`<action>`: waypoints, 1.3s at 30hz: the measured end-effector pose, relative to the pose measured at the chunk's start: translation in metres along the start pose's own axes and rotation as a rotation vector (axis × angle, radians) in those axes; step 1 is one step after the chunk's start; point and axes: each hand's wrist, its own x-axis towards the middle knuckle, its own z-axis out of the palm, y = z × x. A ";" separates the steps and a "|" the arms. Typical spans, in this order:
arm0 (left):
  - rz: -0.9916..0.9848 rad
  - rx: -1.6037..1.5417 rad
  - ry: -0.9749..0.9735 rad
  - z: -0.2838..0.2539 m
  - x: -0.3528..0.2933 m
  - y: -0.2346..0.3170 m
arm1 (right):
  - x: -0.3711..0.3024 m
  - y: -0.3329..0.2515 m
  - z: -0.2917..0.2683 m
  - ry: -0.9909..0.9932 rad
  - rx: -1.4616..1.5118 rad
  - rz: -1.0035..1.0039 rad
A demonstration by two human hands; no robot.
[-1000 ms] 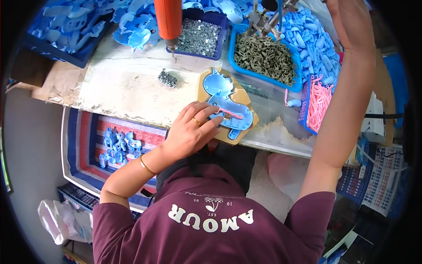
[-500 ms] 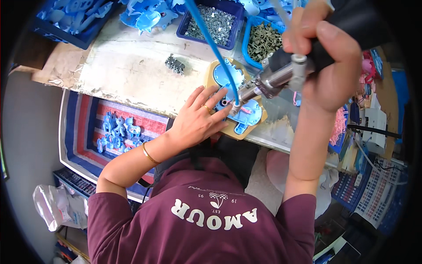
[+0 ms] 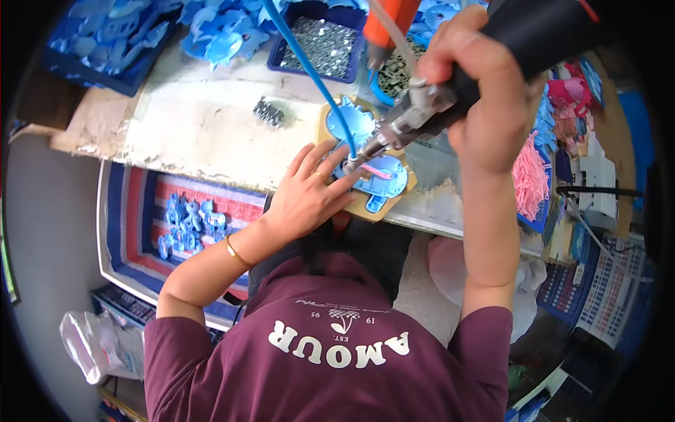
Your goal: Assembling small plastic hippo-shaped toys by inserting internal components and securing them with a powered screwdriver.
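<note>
Left hand (image 3: 306,193) laid with fingers spread over near-left side of blue toy shell (image 3: 389,184); shell seated in tan fixture (image 3: 360,209) on tabletop (image 3: 204,105), just beyond and right of palm. Right hand (image 3: 492,112) clamped around black-and-metal tool (image 3: 457,98); raised away from shell one second ago, now brought down, tool tip placed beside left fingertips. Farther off, orange tool (image 3: 390,28) seen hanging, shifted rightward since then.

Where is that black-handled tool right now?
In the head view, the black-handled tool is right of centre, gripped in the right hand, its tip over the blue shell beside the left hand.
</note>
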 end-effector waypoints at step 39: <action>0.166 -0.254 -0.015 -0.032 0.099 0.033 | -0.003 0.042 -0.152 -0.768 -0.859 0.356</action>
